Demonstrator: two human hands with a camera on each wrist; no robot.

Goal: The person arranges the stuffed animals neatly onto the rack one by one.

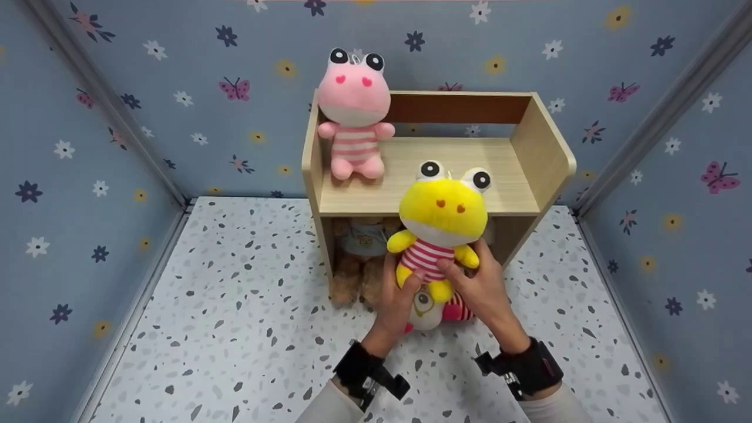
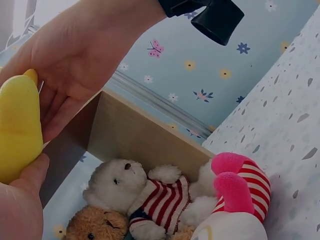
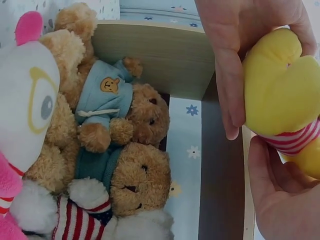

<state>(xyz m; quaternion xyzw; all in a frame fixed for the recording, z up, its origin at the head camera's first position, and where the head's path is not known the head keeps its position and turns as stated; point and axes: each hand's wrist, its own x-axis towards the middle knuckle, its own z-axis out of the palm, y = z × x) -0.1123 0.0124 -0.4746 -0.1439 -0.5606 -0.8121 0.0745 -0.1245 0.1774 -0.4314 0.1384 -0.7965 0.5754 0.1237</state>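
Note:
Between both hands is a yellow plush frog [image 1: 443,205] with bulging eyes and a pink-striped body, held upright in front of the shelf's upper board. The left hand [image 1: 398,294] grips its lower body from the left, thumb on the front. From the other side the right hand [image 1: 482,282] holds it, thumb pressed on the striped belly. In the right wrist view both hands surround the yellow frog [image 3: 280,90]. A similar pink plush frog [image 1: 355,100] sits at the left of the upper shelf.
The wooden shelf [image 1: 555,141] stands against a flowered wall. Its lower compartment holds a teddy bear in a blue shirt [image 3: 102,90], a brown teddy [image 3: 142,180] and a white bear in stripes [image 2: 162,200]. A white-and-pink plush [image 1: 424,314] lies in front, on the speckled floor [image 1: 235,329].

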